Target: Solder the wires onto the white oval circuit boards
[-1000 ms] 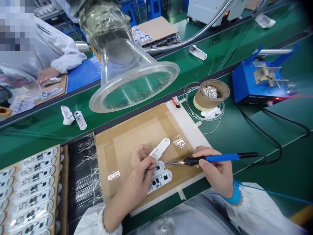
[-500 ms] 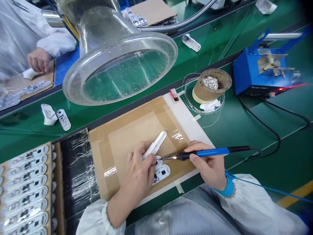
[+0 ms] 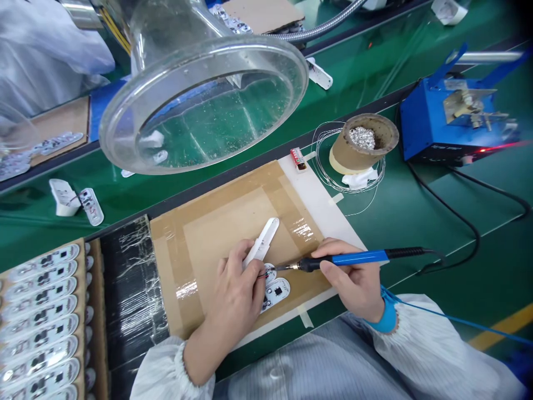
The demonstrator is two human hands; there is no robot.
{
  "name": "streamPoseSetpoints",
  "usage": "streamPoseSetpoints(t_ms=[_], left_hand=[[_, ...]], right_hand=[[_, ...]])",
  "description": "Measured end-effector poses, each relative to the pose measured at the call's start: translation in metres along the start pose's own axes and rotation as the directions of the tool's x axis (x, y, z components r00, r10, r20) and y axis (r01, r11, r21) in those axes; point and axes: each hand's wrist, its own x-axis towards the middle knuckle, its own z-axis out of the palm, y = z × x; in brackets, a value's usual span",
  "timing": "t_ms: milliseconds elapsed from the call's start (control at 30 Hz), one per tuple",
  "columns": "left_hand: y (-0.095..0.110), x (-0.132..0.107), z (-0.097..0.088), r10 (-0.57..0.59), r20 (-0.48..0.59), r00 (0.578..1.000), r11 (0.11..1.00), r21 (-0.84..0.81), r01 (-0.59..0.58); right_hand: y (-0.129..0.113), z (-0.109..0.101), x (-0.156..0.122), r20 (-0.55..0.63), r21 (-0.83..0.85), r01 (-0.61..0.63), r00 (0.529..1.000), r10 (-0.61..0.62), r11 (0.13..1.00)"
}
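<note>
My right hand (image 3: 353, 278) is closed round the blue soldering iron (image 3: 360, 257). Its tip meets the end of a small white circuit board (image 3: 270, 272) lying on the cardboard. My left hand (image 3: 237, 289) is closed on a slim white plastic casing (image 3: 263, 241), which points up and to the right. Thin wires show between the left thumb and the board; the fingers hide much of both parts. Just below, touching or nearly touching, lies a second board (image 3: 278, 291) with a black chip.
Boards in rows fill a cardboard tray (image 3: 81, 333) at left. A clear fume hood (image 3: 204, 50) hangs above. Beyond the cardboard mat (image 3: 200, 211) stand a solder-wire coil (image 3: 322, 161), a cardboard pot (image 3: 353, 155) and a blue machine (image 3: 441, 122). Casings (image 3: 64, 197) lie on the green belt (image 3: 25, 208).
Casings and boards on the green belt have shifted left. The co-worker's hand has left view. The casing in my left hand has moved slightly; the iron stays at the board.
</note>
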Motion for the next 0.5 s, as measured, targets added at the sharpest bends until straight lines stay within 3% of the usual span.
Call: streamPoseSetpoints(t_ms=[500], left_hand=[[0.0008,0.0017,-0.0010,-0.004,0.015,1.000,1.000,0.004,0.004]], right_hand=[[0.0008,0.0003,-0.0007,-0.014,0.011,-0.020,1.000,0.021,1.000]])
